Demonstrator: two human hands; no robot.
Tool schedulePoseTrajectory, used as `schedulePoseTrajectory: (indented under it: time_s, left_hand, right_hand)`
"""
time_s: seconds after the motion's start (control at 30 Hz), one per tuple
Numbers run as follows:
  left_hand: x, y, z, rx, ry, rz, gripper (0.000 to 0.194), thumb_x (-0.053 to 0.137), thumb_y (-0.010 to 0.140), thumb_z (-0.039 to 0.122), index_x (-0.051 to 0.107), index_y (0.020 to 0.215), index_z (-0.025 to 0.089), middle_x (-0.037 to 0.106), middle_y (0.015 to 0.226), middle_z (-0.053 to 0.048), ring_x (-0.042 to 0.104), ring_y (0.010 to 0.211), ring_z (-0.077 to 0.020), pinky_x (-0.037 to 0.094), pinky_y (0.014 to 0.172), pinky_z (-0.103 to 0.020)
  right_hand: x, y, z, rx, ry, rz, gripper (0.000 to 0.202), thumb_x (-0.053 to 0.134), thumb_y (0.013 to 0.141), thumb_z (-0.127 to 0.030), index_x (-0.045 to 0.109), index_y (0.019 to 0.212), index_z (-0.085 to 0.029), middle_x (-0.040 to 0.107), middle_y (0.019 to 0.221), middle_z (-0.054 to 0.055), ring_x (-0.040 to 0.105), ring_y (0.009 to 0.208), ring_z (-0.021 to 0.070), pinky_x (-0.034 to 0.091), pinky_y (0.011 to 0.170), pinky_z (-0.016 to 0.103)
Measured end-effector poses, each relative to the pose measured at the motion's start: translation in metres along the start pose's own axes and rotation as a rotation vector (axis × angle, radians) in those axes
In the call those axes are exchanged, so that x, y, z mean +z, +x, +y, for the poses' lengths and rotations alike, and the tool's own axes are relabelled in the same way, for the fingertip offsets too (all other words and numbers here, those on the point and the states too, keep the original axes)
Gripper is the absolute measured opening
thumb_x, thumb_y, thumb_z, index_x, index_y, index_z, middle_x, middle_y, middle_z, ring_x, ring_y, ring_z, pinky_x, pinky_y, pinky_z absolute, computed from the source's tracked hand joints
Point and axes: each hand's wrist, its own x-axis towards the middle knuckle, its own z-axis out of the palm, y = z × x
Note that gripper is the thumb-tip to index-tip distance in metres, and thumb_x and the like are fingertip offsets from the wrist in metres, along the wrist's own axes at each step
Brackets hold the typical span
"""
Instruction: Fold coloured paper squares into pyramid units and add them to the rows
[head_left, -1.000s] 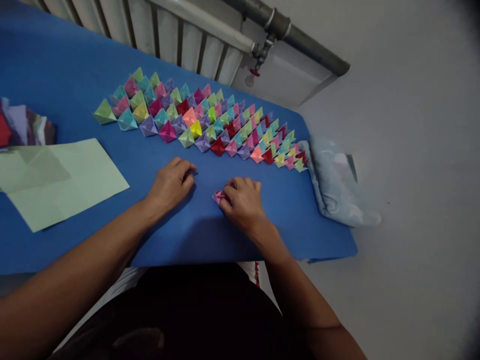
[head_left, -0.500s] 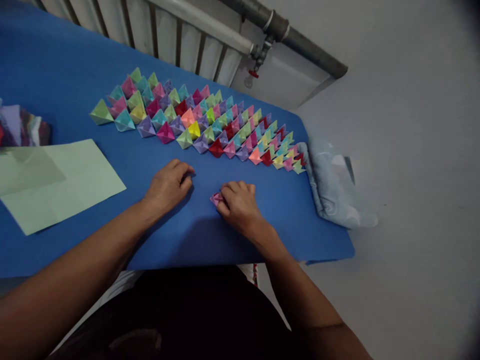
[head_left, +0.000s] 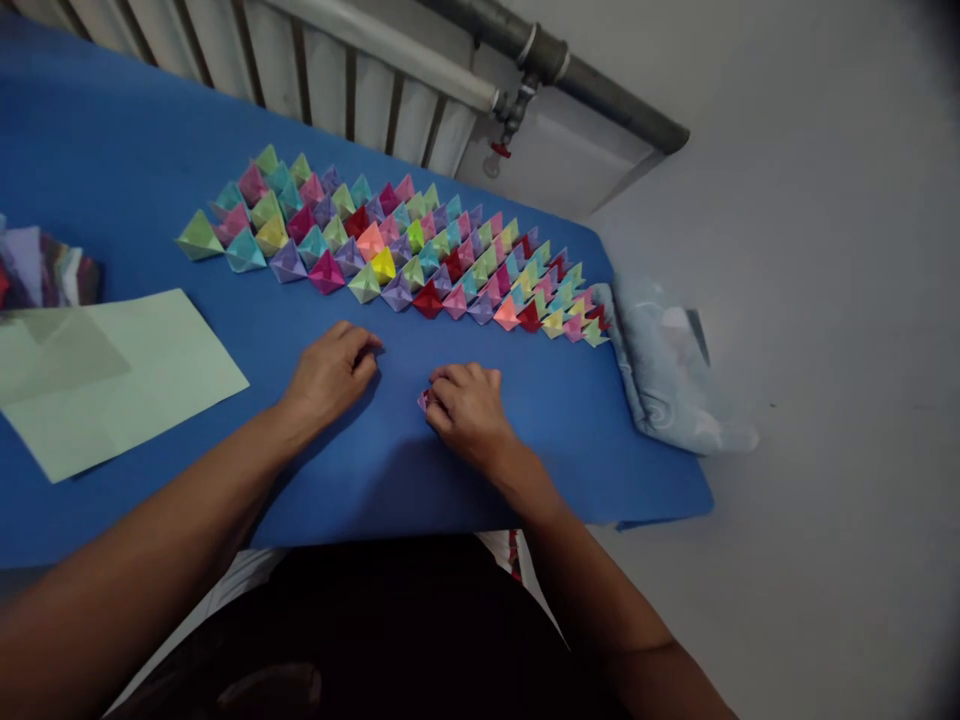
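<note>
My right hand [head_left: 471, 412] has its fingers curled over a small pink folded paper boat [head_left: 422, 400] on the blue tabletop [head_left: 360, 455]. Most of the boat is hidden under the fingers; only its left tip shows. To the left, my left hand [head_left: 330, 370] rests on the table, its fingers curled in with nothing visible in them. Beyond both hands stand slanted rows of many-coloured folded paper boats [head_left: 382, 266], set close together with their peaks up.
A pale green paper sheet [head_left: 142, 370] lies at the left, beside a stack of coloured papers [head_left: 52, 268]. A folded grey-blue cloth [head_left: 660, 370] sits at the table's right end by the wall. Behind run a radiator [head_left: 330, 85] and a pipe [head_left: 600, 95] with a red-handled valve [head_left: 501, 150].
My right hand has closed further over the pink paper boat, so less of it shows. The camera view has shifted slightly; my left hand stays about where it was.
</note>
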Motion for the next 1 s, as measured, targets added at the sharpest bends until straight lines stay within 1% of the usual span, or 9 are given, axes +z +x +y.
schedulePoseTrajectory:
  time_s: [0.1,0.17,0.27,0.33,0.47,0.53,0.67,0.8,1.0]
  left_hand:
    - [-0.001,0.001,-0.002,-0.001,-0.001,0.005,0.024,0.048,0.082,0.023,0.069,0.094,0.021,0.068,0.093,-0.006,0.064,0.086,-0.0222,0.052,0.083,-0.036]
    - [-0.002,0.001,-0.003,0.006,-0.006,0.008,0.024,0.049,0.081,0.024,0.069,0.094,0.021,0.068,0.093,-0.005,0.064,0.083,-0.0212,0.052,0.082,-0.035]
    - [-0.005,0.000,-0.003,0.014,-0.013,0.005,0.025,0.049,0.082,0.027,0.069,0.095,0.022,0.068,0.093,-0.004,0.063,0.080,-0.0199,0.052,0.080,-0.034]
    - [-0.005,-0.001,-0.003,0.010,-0.011,0.011,0.025,0.048,0.082,0.029,0.069,0.095,0.022,0.069,0.092,-0.004,0.063,0.079,-0.0199,0.052,0.079,-0.034]
    - [-0.005,-0.003,0.000,0.013,0.008,0.036,0.025,0.047,0.083,0.030,0.069,0.093,0.023,0.070,0.092,-0.005,0.065,0.081,-0.0208,0.052,0.078,-0.033]
    - [-0.005,-0.005,0.002,0.032,0.014,0.053,0.025,0.046,0.083,0.032,0.068,0.092,0.023,0.070,0.091,-0.005,0.066,0.082,-0.0215,0.053,0.078,-0.034]
    - [-0.004,-0.008,0.002,0.073,0.001,0.077,0.027,0.046,0.083,0.038,0.068,0.089,0.024,0.071,0.088,-0.005,0.069,0.085,-0.0245,0.056,0.079,-0.036]
    - [0.000,-0.005,-0.003,0.088,-0.039,0.120,0.025,0.047,0.083,0.040,0.068,0.088,0.027,0.073,0.085,-0.002,0.071,0.077,-0.0240,0.058,0.072,-0.035]
    - [0.003,-0.004,-0.010,0.115,-0.063,0.118,0.024,0.048,0.083,0.039,0.069,0.088,0.029,0.075,0.086,0.000,0.073,0.078,-0.0230,0.060,0.069,-0.032]
  right_hand:
    - [-0.003,-0.008,0.003,0.001,0.117,0.045,0.014,0.060,0.088,-0.023,0.072,0.093,-0.020,0.070,0.118,0.008,0.055,0.107,0.0252,0.033,0.090,0.040]
    - [-0.004,-0.020,0.008,0.029,0.209,0.203,0.015,0.060,0.085,-0.019,0.071,0.096,-0.022,0.069,0.118,0.007,0.056,0.110,0.0242,0.035,0.094,0.041]
    - [-0.003,-0.043,0.022,0.149,0.309,0.503,0.014,0.055,0.084,-0.015,0.067,0.088,-0.022,0.068,0.110,0.008,0.059,0.107,0.0231,0.040,0.095,0.040]
    - [0.000,-0.058,0.032,0.192,0.382,0.570,0.015,0.051,0.084,-0.014,0.063,0.084,-0.023,0.068,0.101,0.007,0.061,0.101,0.0223,0.045,0.091,0.039]
    - [0.012,-0.076,0.040,0.254,0.504,0.529,0.013,0.051,0.084,-0.015,0.062,0.082,-0.023,0.065,0.087,0.004,0.062,0.081,0.0179,0.049,0.075,0.031]
    - [0.016,-0.076,0.039,0.235,0.542,0.505,0.013,0.053,0.085,-0.015,0.064,0.086,-0.022,0.066,0.086,0.003,0.061,0.074,0.0158,0.049,0.071,0.029]
    - [0.014,-0.064,0.036,0.034,0.550,0.429,0.019,0.054,0.088,-0.013,0.067,0.098,-0.021,0.069,0.091,0.003,0.063,0.079,0.0154,0.051,0.074,0.027]
    - [0.005,-0.046,0.040,-0.214,0.396,0.339,0.022,0.056,0.089,-0.012,0.068,0.106,-0.020,0.072,0.096,0.005,0.065,0.091,0.0171,0.050,0.084,0.029]
    - [0.001,-0.039,0.045,-0.270,0.219,0.221,0.018,0.053,0.094,-0.014,0.068,0.102,-0.022,0.072,0.091,0.002,0.064,0.089,0.0149,0.047,0.085,0.028]
